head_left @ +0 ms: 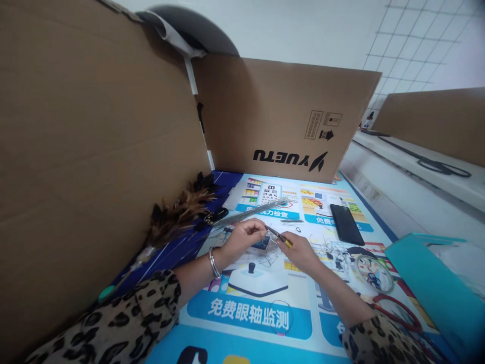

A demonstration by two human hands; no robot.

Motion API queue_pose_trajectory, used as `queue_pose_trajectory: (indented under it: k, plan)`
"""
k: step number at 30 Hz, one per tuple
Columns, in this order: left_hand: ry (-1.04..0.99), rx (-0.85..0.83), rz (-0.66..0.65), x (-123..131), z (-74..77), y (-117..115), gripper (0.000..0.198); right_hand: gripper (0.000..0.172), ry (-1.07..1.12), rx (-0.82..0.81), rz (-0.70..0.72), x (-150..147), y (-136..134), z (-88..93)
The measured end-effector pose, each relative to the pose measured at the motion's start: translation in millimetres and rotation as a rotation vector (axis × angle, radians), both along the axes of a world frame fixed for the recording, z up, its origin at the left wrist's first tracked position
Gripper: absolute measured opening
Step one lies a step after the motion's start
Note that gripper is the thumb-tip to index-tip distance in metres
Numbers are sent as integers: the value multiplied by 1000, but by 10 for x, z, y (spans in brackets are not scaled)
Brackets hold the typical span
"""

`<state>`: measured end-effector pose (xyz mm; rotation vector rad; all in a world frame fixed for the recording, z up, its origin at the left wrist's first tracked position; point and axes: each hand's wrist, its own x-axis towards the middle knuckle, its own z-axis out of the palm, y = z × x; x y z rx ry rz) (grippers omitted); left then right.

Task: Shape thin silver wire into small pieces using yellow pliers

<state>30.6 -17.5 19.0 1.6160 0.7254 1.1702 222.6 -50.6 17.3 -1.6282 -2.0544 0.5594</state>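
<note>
Where two leopard-print sleeves lie at the near edge, a printed sheet covers the work surface and runs beneath the fingers. To the near right of the fingers are a teal box, a red loop and a clear round dish. The left hand, a silver bracelet at its wrist, has thumb and forefinger brought together; whether a fine piece lies between them cannot be told. The right hand grasps a pliers-like tool with a yellow handle, its dark tip ending at the left fingertips. A small dark-blue item sits just below the left fingers; a tangle of thin pieces spreads right of the right-hand fingers. Beyond the fingers, a bundle of thin metal wires lies slantwise, with a black phone farther right and a brown feather duster well to the left. Behind these stands a cardboard panel with inverted YUETU lettering, and past it a white wall with a wire grid
</note>
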Motion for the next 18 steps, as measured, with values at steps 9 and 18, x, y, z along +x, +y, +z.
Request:
queue_pose_trajectory:
  k: [9, 18]
  plan:
    - [-33, -77, -45, 10, -3, -5, 14, 25, -145, 24, -58, 33, 10, -45]
    - [-60, -247, -195, -7, -76, 33, 17, 23, -250, 99, -72, 48, 10, -83]
